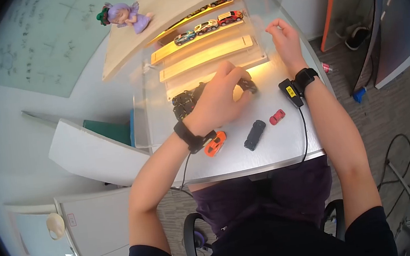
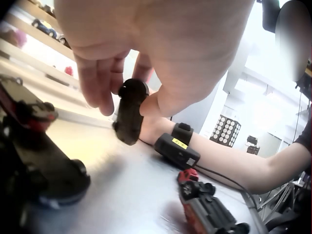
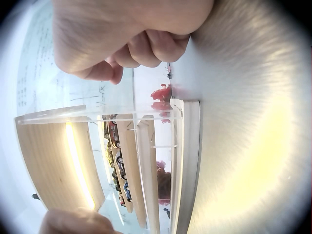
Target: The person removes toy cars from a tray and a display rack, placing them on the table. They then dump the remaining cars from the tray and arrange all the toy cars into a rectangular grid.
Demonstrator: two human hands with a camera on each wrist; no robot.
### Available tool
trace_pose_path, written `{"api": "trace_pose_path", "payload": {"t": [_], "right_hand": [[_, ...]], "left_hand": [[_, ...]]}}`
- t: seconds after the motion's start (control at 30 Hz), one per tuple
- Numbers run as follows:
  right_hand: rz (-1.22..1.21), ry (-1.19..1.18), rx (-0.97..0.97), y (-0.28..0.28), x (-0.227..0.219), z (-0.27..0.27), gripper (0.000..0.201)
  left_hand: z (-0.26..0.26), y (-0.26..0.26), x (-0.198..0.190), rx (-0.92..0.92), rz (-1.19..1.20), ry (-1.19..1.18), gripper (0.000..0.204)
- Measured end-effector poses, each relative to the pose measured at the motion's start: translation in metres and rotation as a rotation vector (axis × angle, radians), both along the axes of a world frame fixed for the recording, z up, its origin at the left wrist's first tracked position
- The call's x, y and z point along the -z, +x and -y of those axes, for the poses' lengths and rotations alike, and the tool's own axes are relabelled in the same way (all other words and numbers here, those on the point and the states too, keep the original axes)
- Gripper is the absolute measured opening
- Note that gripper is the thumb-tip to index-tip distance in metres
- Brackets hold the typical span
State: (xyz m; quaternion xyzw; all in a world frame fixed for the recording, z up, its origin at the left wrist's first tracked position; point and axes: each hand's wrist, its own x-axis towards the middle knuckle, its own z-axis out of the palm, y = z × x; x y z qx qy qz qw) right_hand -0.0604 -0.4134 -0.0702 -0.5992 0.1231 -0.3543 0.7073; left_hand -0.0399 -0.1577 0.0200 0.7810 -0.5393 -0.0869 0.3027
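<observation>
My left hand (image 1: 219, 98) grips a toy car (image 1: 247, 85) between thumb and fingers, above the table in front of the display shelf (image 1: 208, 66). The car's dark underside faces the left wrist camera (image 2: 129, 112). Several dark toy cars (image 1: 182, 105) lie beside that hand, partly hidden behind it. Near its wrist is an orange toy car (image 1: 215, 144); a dark toy car (image 1: 255, 135) and a small red toy car (image 1: 277, 116) lie further right. My right hand (image 1: 286, 43) is beside the shelf's right end, its fingers loosely curled and holding nothing.
Three toy cars (image 1: 206, 26) stand in a row on a lit upper step, with more behind. A purple fairy figurine (image 1: 129, 18) sits on the wooden top board (image 1: 170, 3). Cables run from both wrist cameras over the table's front edge (image 1: 250, 172).
</observation>
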Motion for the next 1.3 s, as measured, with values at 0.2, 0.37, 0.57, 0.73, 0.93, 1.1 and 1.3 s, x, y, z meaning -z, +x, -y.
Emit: {"api": "trace_pose_path", "payload": {"t": [0.2, 0.37, 0.57, 0.73, 0.93, 1.1, 1.3], "right_hand": [[0.020, -0.054, 0.013, 0.006, 0.008, 0.003, 0.009], [0.005, -0.042, 0.015, 0.007, 0.008, 0.002, 0.009], [0.021, -0.054, 0.005, 0.008, 0.010, 0.004, 0.008], [-0.023, -0.020, -0.009, 0.004, 0.009, 0.006, 0.013], [-0.058, -0.011, -0.028, 0.006, 0.011, 0.009, 0.013], [-0.008, -0.011, 0.005, 0.004, 0.007, 0.004, 0.013], [-0.045, -0.022, -0.011, 0.003, 0.005, 0.005, 0.015]], "left_hand": [[-0.022, -0.002, 0.012, 0.040, 0.182, 0.285, 0.030], [-0.015, -0.006, 0.013, 0.088, 0.269, 0.208, 0.041], [-0.003, 0.006, 0.023, 0.202, 0.280, 0.108, 0.051], [0.010, -0.021, 0.010, -0.103, 0.136, 0.196, 0.043], [0.026, -0.014, 0.028, 0.015, 0.256, 0.151, 0.033], [0.004, -0.004, 0.006, -0.056, 0.093, 0.116, 0.033], [-0.048, 0.049, -0.018, -0.042, 0.306, 0.357, 0.032]]}}
